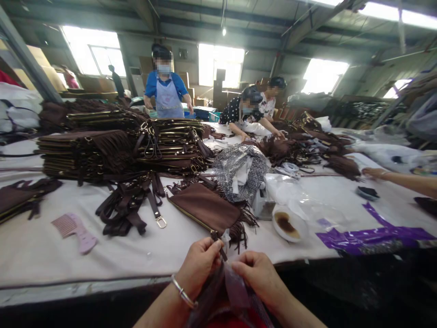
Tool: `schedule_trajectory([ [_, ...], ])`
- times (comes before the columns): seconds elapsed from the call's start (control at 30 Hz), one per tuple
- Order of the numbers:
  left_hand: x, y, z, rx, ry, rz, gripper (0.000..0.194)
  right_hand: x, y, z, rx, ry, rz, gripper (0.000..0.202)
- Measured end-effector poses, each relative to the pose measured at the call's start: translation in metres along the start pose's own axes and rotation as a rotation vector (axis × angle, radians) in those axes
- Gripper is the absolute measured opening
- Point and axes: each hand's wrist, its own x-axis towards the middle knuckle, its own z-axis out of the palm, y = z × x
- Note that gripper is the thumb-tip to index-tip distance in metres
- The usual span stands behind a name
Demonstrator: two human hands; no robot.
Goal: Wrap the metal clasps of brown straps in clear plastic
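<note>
At the table's front edge, my left hand (200, 264) is closed, thumb and fingers pinching a short dark brown strap (223, 253). A brown fringed pouch (208, 207) with a gold zipper lies just beyond; I cannot tell whether the strap is joined to it. My right hand (257, 275) pinches the edge of a clear plastic piece (237, 288), which hangs down between my hands close to the strap. Left of the pouch lie a heap of brown straps (121, 209) and a gold metal clasp (161, 222).
Stacked brown pouches (88, 152) rise at the back left. A pink comb (77, 232) lies front left. To the right are a patterned cloth bundle (239, 168), a white bowl with brown liquid (287, 224) and purple plastic (372, 239). Several co-workers stand around the table.
</note>
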Motion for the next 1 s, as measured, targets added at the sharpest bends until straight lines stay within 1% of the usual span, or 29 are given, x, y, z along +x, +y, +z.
schedule_trajectory([
  [0.17, -0.004, 0.000, -0.002, -0.036, -0.037, 0.008, 0.038, 0.001, 0.002, 0.002, 0.029, -0.008, 0.003, 0.019],
  [0.33, -0.004, -0.006, -0.004, -0.051, -0.052, 0.022, 0.037, 0.003, -0.004, 0.007, 0.066, -0.009, 0.013, 0.020],
  [0.47, -0.005, -0.005, -0.008, -0.100, -0.072, 0.029, 0.036, 0.001, -0.007, 0.009, 0.044, -0.013, 0.011, 0.022],
  [0.6, -0.005, -0.004, -0.011, -0.162, -0.091, 0.033, 0.036, -0.003, -0.003, 0.010, 0.049, -0.028, 0.006, 0.023],
  [0.8, -0.001, -0.012, -0.014, -0.241, -0.107, 0.049, 0.036, 0.000, 0.004, 0.011, 0.075, -0.027, 0.008, 0.020],
  [1.0, -0.003, -0.015, -0.017, -0.315, -0.144, 0.056, 0.033, -0.002, -0.003, 0.013, 0.093, -0.016, 0.025, 0.024],
])
